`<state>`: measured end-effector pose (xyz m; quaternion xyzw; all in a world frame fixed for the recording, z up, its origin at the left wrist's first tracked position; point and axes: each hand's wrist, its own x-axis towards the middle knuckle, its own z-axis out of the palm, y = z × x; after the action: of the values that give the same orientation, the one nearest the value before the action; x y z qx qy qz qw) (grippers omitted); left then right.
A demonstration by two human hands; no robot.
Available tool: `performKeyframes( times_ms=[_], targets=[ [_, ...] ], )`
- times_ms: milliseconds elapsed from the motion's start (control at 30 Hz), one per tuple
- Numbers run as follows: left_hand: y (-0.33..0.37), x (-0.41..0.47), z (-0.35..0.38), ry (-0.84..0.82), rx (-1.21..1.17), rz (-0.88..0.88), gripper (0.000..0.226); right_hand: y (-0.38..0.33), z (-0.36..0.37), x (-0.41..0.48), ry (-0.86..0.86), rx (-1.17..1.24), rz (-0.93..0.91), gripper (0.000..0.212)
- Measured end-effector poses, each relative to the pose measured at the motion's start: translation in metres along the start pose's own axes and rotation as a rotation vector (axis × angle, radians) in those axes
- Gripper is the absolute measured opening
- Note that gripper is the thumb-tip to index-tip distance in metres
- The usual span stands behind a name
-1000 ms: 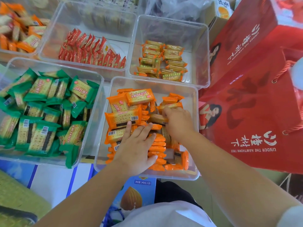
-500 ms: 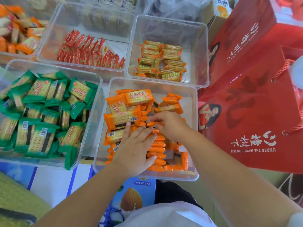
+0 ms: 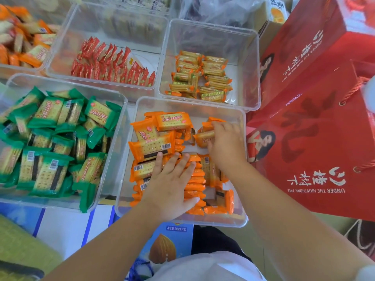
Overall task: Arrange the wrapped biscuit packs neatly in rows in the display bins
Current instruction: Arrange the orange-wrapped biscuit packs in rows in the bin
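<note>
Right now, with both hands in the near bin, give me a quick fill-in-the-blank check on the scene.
1. The left hand lies flat on a standing row of packs in ____ wrappers.
2. The neighbouring bin on the left holds loose packs in ____ wrappers.
3. The right hand grips a single pack next to a ____ gift bag.
Missing words: orange, green, red.

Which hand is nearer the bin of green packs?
Left. The left hand presses flat on the orange rows, in the bin right beside the green-pack bin. The right hand grips an orange pack farther right, across that same bin.
</note>
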<state>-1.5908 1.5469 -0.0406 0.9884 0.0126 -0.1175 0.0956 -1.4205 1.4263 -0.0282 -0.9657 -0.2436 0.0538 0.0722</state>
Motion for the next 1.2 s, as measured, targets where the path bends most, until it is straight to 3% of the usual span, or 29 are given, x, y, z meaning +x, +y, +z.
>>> performKeyframes(
  times_ms=[100,400,600,700,833,900,1033,1133,1200],
  targets=[
    [0.000,0.000,-0.001,0.003,-0.005,0.002,0.092,-0.006,0.000,0.003,-0.047,-0.184,-0.009,0.036],
    [-0.002,0.000,0.000,0.018,-0.034,0.017,0.090,-0.006,-0.009,0.010,-0.163,-0.122,0.002,0.027],
    [-0.004,0.000,0.002,0.015,-0.034,0.028,0.088,-0.004,-0.005,0.005,-0.092,-0.160,-0.068,0.018],
    [-0.004,0.000,0.001,0.028,-0.044,0.029,0.088,-0.005,-0.007,0.002,-0.075,-0.040,-0.145,0.022],
    [-0.002,-0.001,-0.002,0.048,-0.026,0.024,0.090,-0.012,-0.006,0.001,-0.277,0.214,-0.246,0.025],
    [-0.002,-0.001,-0.002,0.062,-0.039,0.012,0.093,-0.020,-0.002,0.000,-0.306,0.169,-0.266,0.029],
    [0.000,-0.003,-0.004,0.119,-0.071,-0.030,0.100,-0.035,0.008,0.000,-0.209,-0.075,-0.308,0.023],
    [-0.001,-0.006,-0.004,0.309,-0.092,-0.025,0.084,-0.035,0.012,-0.003,-0.306,0.085,-0.238,0.028],
    [-0.003,-0.007,-0.003,0.327,-0.039,-0.011,0.082,-0.030,0.011,-0.011,-0.330,0.272,-0.213,0.032]
  ],
)
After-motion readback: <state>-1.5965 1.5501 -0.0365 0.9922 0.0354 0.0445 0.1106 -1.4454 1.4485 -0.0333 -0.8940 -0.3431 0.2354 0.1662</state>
